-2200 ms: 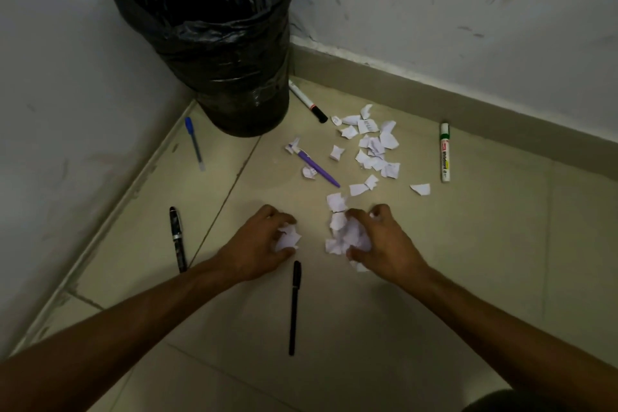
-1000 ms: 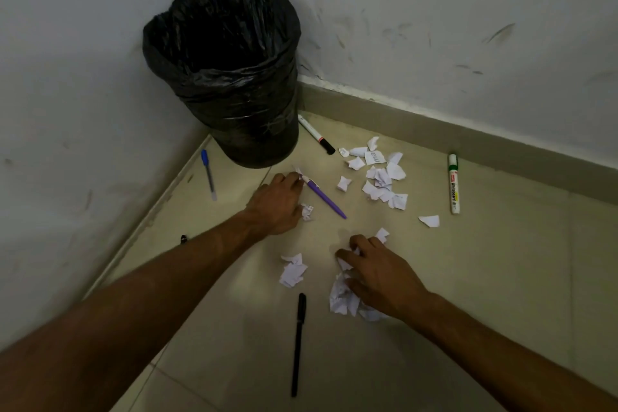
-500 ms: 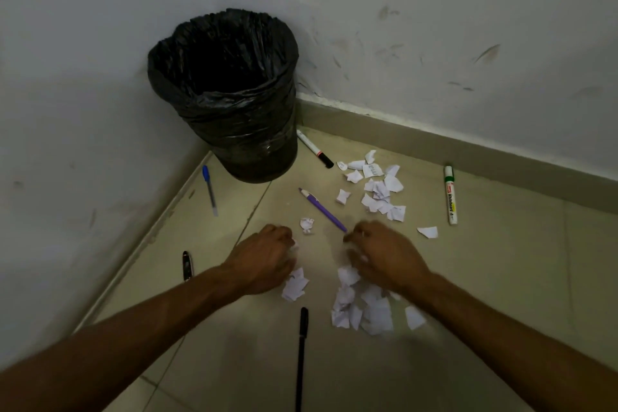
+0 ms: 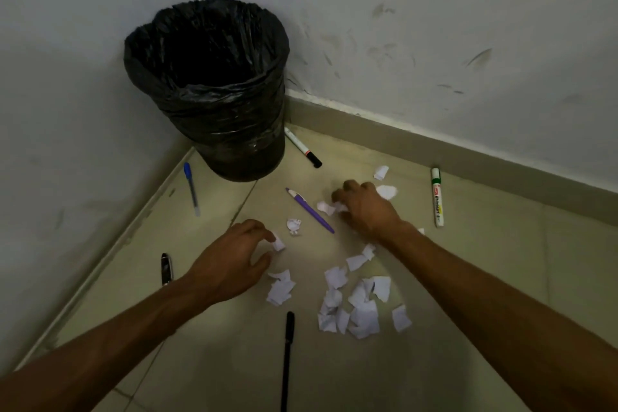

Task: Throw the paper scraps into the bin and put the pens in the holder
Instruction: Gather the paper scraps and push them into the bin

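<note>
Clock ref: 12 = far wall, centre = gap btw the hands. R hand (image 4: 366, 212) at 1, palm down, fingers (image 4: 349, 187) clawed over a clump of paper scraps (image 4: 329, 207). White shows under them, so I read it as a grasp, raking several in at once vs one by one. L hand (image 4: 230, 264) at 8, fingers (image 4: 255, 230) curled, index tip on a single scrap (image 4: 278, 241), thumb apart from it; can't tell if pinched or only touched. Main scrap pile (image 4: 359, 309) at 5, small heap (image 4: 280, 288) at 6, crumpled bit (image 4: 293, 226) near centre, loose bits (image 4: 387, 191) just past the R hand. All of it lies on the floor (image 4: 485, 278). Bin (image 4: 234, 134) at 11 in the wall corner, black liner, mouth open, inside too dark to see. It's near enough to reach, so heaping probably means fewer trips. Pens lie scattered, none held: purple pen (image 4: 311, 211) just beside the R hand, blue pen (image 4: 191, 187) at 10 by the wall, black-capped marker (image 4: 302, 147) at 12 with one end at the bin base, green whiteboard marker (image 4: 437, 197) at 2, black pen (image 4: 287, 358) at 6, another dark pen (image 4: 166, 269) at 9 near the L wrist. Holder not in view. Est: scrap phase, early; pens come after. Risk: the rake drags the purple pen along.
</note>
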`<state>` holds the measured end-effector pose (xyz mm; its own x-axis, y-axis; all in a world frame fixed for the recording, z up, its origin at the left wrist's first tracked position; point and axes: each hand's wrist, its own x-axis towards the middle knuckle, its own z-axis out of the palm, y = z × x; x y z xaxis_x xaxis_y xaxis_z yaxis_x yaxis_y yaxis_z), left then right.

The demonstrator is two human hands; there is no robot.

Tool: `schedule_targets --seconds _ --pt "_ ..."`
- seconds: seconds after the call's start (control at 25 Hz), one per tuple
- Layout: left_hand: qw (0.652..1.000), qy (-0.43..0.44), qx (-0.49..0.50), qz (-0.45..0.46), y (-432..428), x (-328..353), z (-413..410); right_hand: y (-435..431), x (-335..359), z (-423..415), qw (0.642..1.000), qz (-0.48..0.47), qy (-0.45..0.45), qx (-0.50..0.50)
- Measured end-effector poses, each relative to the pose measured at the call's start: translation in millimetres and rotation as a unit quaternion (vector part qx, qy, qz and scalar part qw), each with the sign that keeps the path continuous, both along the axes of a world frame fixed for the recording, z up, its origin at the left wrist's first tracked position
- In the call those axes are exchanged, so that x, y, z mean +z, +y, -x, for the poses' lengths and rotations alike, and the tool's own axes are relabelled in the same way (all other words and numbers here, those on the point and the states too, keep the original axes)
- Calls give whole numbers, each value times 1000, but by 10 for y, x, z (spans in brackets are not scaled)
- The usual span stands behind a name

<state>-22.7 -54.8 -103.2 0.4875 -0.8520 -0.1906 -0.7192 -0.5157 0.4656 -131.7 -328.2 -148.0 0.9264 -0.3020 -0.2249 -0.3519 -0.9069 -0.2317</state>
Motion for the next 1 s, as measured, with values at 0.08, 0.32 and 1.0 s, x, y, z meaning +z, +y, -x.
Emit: schedule_targets --seconds 0.08,0.32,1.0 --pt "1000 6 7 -18 65 -89 -19 87 89 251 999 -28 -46 -2" --pt "995 -46 37 -82 -184 -125 -155 -616 116 -51 983 25 -15 -179" --pt "985 -64 -104 -123 -438 -254 37 240 64 253 998 23 17 47"
